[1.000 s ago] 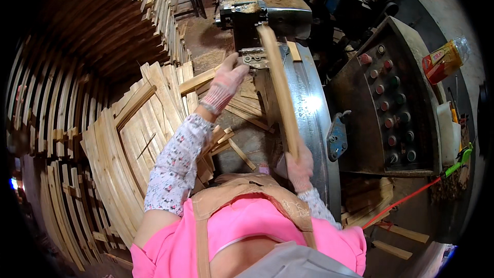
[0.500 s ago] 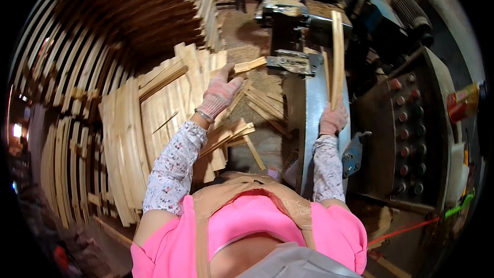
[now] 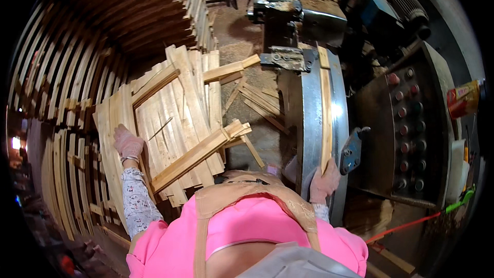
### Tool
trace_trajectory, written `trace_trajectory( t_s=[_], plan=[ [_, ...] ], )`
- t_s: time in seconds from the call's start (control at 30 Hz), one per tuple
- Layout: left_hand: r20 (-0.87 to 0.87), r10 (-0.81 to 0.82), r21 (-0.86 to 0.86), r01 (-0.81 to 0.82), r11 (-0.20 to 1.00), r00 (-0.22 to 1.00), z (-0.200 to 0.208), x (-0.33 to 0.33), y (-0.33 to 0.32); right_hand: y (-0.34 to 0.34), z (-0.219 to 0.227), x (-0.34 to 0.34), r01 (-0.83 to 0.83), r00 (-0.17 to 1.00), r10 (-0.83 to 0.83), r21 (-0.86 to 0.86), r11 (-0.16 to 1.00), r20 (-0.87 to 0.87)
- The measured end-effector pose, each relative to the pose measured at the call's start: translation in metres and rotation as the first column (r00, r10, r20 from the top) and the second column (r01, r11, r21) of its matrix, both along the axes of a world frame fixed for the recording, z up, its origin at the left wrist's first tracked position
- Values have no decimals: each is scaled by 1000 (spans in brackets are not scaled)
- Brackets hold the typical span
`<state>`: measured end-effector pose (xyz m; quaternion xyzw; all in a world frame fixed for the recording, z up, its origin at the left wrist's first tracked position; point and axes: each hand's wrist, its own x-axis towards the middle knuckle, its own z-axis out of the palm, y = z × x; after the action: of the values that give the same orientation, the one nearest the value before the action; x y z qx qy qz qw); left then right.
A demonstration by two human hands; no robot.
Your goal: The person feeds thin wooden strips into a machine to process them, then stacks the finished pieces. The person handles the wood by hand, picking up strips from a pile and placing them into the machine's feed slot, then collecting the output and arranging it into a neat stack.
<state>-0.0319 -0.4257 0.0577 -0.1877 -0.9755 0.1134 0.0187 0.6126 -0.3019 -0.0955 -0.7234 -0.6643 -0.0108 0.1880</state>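
Worker in bright-pink top (image 3: 339, 242) w/ pale trim, tan apron (image 3: 294, 208) w/ straps, white floral-print sleeves (image 3: 138, 200). L. hand (image 3: 128, 143) & R. hand (image 3: 324, 181) in pale-pink knit gloves (image 3: 131, 147); thin wristband (image 3: 129, 159), L. Gray fabric (image 3: 293, 261), btm. ctr.

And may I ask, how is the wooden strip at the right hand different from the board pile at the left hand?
The wooden strip is narrow; the board pile is broad, made of many pieces. The strip lies lengthwise on the metal bed, while the pile sits to the bed's left. Both are pale wood.
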Motion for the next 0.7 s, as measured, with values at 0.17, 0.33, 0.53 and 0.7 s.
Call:
trace_trajectory(
  t_s=[0.17,0.33,0.53,0.7],
  plan=[
    [118,-103,122,89,989,988,0,26,26,98,-3,-18,-65,998,59,173,983,37],
    [360,-488,597,206,776,795,34,40,64,176,16,-50,-147,989,147,75,986,12],
    [344,-730,905,0,426,591,92,80,223,261,11,-83,-159,986,158,-13,987,-61],
    [-32,-890,996,-59,-66,454,31,125,334,168,114,-198,-812,247,579,161,561,-777]
  ],
)
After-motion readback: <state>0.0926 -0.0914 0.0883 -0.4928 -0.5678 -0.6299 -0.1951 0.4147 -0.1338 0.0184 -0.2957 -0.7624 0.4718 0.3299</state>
